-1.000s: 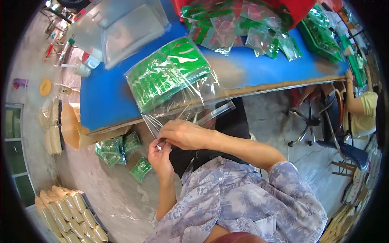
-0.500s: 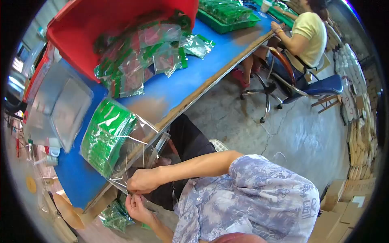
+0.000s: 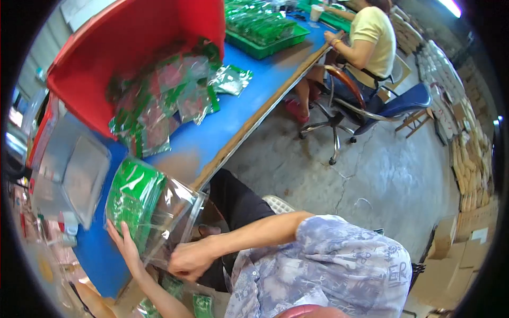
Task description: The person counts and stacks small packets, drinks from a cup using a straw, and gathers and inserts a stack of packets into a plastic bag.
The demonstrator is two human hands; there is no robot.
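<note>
A large clear plastic bag (image 3: pixel 177 204) with a stack of green packets (image 3: pixel 132 199) in it lies at the table's near edge, its loose end reaching past the edge. My left hand (image 3: pixel 125 248) rests against the lower side of the stack, fingers stretched out and thumb apart. Closed in a fist, my right hand (image 3: pixel 192 261) grips the loose plastic at the bag's lower corner. Its fingertips are partly hidden.
On the blue table (image 3: pixel 185 143), a red bin (image 3: pixel 132 37) lies tipped with green-and-clear packets (image 3: pixel 169 95) spilling out. Clear plastic sheets (image 3: pixel 87 169) lie left. Farther off are a green tray (image 3: pixel 270 47) and a seated person (image 3: pixel 371 40) beside a blue chair (image 3: pixel 403 108).
My left hand has left the bag's corner and moved up to the side of the green stack. My right hand has shifted slightly down and right, and the loose plastic has spread. The view has shifted.
</note>
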